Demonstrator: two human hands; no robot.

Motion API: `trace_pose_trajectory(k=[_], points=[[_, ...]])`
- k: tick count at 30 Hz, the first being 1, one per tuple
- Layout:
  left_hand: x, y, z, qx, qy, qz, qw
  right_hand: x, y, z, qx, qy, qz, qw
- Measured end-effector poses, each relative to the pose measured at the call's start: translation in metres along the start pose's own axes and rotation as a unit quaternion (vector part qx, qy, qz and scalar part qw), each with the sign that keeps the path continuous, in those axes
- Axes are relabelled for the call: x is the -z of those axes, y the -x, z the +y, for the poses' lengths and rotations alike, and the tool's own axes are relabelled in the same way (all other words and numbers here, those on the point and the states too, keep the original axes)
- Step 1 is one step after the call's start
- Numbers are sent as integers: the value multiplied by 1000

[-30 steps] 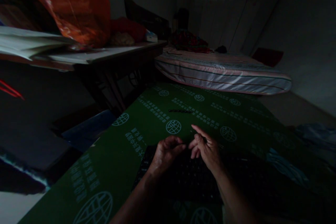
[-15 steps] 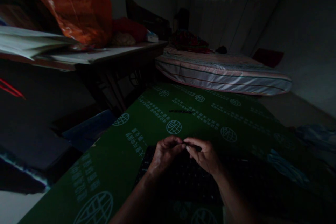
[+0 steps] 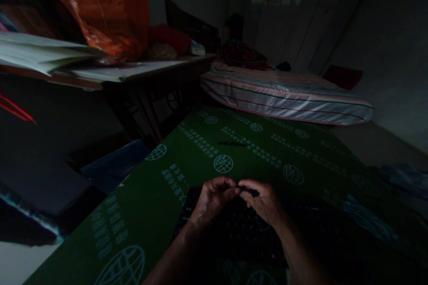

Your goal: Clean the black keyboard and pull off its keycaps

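Note:
The scene is very dim. My left hand (image 3: 212, 199) and my right hand (image 3: 262, 200) meet fingertip to fingertip low in the middle of the view, both pinched shut on something small and dark that I cannot make out. Under them lies a black piece of cloth or mesh (image 3: 234, 227) on a green sheet (image 3: 187, 151) printed with white globe marks and text. A thin dark stick-like object (image 3: 230, 143) lies on the sheet farther off.
A table (image 3: 150, 67) at the left carries papers, an orange plastic bag (image 3: 100, 9) and red items. A striped mattress (image 3: 284, 98) lies on the floor behind the sheet. Bluish cloth (image 3: 397, 178) sits at the right, a dark blue object (image 3: 113, 164) beside the sheet's left edge.
My right hand's fingers were spread a second ago; they have closed into a pinch and come against my left fingertips. Both hands have dropped slightly lower.

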State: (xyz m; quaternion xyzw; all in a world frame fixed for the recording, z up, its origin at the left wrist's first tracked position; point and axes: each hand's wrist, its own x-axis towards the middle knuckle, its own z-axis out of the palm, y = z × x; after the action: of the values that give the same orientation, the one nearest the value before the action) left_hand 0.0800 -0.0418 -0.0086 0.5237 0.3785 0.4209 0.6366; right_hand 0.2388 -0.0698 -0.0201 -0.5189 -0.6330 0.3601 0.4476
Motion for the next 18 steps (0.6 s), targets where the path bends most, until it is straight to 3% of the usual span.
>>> trace_pose_trajectory(k=[6,11,14,18], points=[[0,1,0,4,-7,-3,1000,2,0,-5,-8,20,5,1000],[-1,2,3,18,-40,-4,999,22,-8,-11,-2,74,45,996],[-1,2,3,37,-65,3,997,42,-30,-5,16,114,55,992],[-1,0,1,32,-95,-4,995,61,-78,26,-11,122,40,992]])
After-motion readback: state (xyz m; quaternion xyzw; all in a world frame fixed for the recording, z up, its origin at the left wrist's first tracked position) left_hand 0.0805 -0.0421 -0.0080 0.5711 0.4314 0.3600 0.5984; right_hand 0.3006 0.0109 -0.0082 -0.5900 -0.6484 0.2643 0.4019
